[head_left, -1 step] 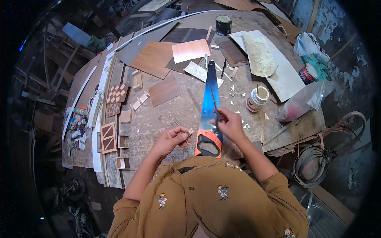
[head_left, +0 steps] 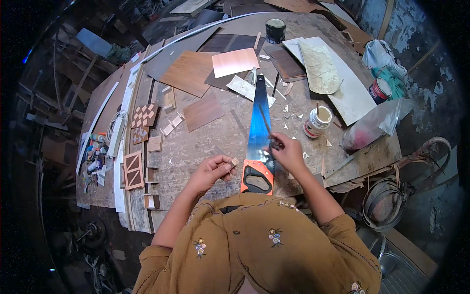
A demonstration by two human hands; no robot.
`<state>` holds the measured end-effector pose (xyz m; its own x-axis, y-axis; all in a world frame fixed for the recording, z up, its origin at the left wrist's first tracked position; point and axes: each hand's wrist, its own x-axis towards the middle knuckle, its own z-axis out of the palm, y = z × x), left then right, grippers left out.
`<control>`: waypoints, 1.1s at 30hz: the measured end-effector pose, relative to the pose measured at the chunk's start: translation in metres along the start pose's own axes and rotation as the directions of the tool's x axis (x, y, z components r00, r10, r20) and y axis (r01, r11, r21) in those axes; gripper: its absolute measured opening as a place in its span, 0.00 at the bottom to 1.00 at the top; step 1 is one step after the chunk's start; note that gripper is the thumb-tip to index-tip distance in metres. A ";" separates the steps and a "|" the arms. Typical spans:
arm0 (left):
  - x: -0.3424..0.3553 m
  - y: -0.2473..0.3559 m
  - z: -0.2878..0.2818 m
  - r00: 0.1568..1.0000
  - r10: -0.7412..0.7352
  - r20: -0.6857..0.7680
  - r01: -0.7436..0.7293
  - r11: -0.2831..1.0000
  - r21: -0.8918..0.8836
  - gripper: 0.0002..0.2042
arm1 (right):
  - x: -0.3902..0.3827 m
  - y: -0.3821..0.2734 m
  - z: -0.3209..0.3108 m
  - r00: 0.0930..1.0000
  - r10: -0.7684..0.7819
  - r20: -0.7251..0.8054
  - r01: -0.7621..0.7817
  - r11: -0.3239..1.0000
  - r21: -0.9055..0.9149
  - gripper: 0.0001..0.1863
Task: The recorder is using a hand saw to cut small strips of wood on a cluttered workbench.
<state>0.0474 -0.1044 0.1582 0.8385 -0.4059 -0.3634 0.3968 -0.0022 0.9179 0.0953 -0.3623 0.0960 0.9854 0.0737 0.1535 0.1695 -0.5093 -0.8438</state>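
Observation:
My left hand [head_left: 214, 169] pinches a small pale wooden piece [head_left: 235, 161] between thumb and fingers, a little left of the saw's handle. A thin dark stick [head_left: 265, 117] rises from the closed fingers of my right hand [head_left: 289, 153], its far end over the blade. Between and beneath my hands lies a handsaw [head_left: 255, 139] with a blue blade and an orange and black handle, pointing away from me. Small pale triangular chips [head_left: 286, 126] are scattered right of the blade. Beyond my right hand stands an open white jar [head_left: 318, 121] of cream-coloured paste with a stick in it.
Flat veneer pieces [head_left: 203, 112] lie across the worn wooden table [head_left: 196, 142]. Small wooden blocks and a framed piece [head_left: 133, 170] line the left side. A dark can [head_left: 275, 32] stands at the back; a plastic bag [head_left: 374, 125] rests at the right edge.
My right hand has shifted slightly right and toward me, and the stick has tilted a little more to the left. My left hand stays in place.

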 end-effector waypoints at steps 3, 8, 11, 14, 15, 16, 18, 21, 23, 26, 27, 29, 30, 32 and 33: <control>0.004 -0.001 0.003 0.998 0.062 -0.017 -0.061 0.997 0.040 0.08 | -0.004 0.049 -0.016 0.993 0.115 -0.031 -0.119 0.939 -0.322 0.26; 0.008 -0.015 0.001 0.987 0.105 -0.118 -0.100 0.994 0.041 0.14 | -0.006 0.050 -0.039 0.970 0.240 -0.040 -0.223 0.811 -0.542 0.23; 0.008 -0.020 -0.014 0.976 0.059 -0.209 -0.037 0.994 0.106 0.13 | -0.003 0.056 -0.039 0.954 0.279 -0.110 -0.279 0.688 -0.670 0.24; 0.003 -0.033 -0.046 0.925 0.089 -0.370 -0.085 0.996 0.028 0.12 | -0.012 0.033 -0.029 0.974 0.197 -0.108 -0.221 0.750 -0.624 0.18; -0.003 -0.038 -0.060 0.900 0.086 -0.428 -0.081 0.996 0.030 0.12 | -0.015 0.025 -0.022 0.989 0.118 -0.093 -0.151 0.799 -0.582 0.16; -0.008 -0.043 -0.072 0.887 0.096 -0.452 -0.105 0.994 0.007 0.13 | -0.020 0.024 -0.009 0.997 0.001 -0.078 -0.040 0.867 -0.497 0.15; -0.018 -0.048 -0.087 0.852 0.076 -0.518 -0.097 0.995 -0.014 0.14 | -0.024 0.015 0.020 0.997 0.003 0.083 0.028 0.930 -0.367 0.14; -0.032 -0.059 -0.098 0.846 0.004 -0.532 -0.080 0.990 -0.119 0.15 | -0.020 0.003 0.075 0.964 -0.168 0.206 0.216 0.947 -0.236 0.10; -0.040 -0.081 -0.108 0.870 0.008 -0.493 -0.080 0.989 -0.123 0.16 | -0.014 -0.011 0.111 0.946 -0.206 0.251 0.263 0.939 -0.222 0.10; -0.050 -0.098 -0.107 0.845 -0.040 -0.534 -0.041 0.989 -0.140 0.14 | -0.003 -0.018 0.147 0.942 -0.115 0.314 0.216 0.926 -0.310 0.13; -0.052 -0.103 -0.107 0.837 -0.043 -0.545 -0.021 0.993 -0.112 0.13 | 0.000 -0.017 0.155 0.940 -0.096 0.328 0.226 0.895 -0.384 0.12; -0.059 -0.108 -0.110 0.796 -0.068 -0.602 0.019 0.996 -0.088 0.11 | 0.007 -0.007 0.173 0.948 -0.088 0.305 0.228 0.859 -0.458 0.08; -0.062 -0.120 -0.119 0.783 0.010 -0.622 -0.039 0.999 -0.032 0.10 | 0.008 0.000 0.176 0.955 -0.091 0.282 0.213 0.874 -0.437 0.07; -0.072 -0.128 -0.128 0.747 0.091 -0.659 -0.090 0.995 0.036 0.08 | 0.007 0.001 0.178 0.963 -0.116 0.243 0.212 0.886 -0.413 0.05; -0.072 -0.137 -0.137 0.740 0.082 -0.668 -0.090 0.996 0.023 0.08 | 0.006 0.002 0.179 0.961 -0.127 0.244 0.219 0.889 -0.401 0.05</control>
<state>-0.0166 0.0502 0.0369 0.9023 0.3095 -0.3001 0.3114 0.0135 0.9502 0.1042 -0.2098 0.0029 0.9297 0.3449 0.1291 0.3605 -0.7806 -0.5106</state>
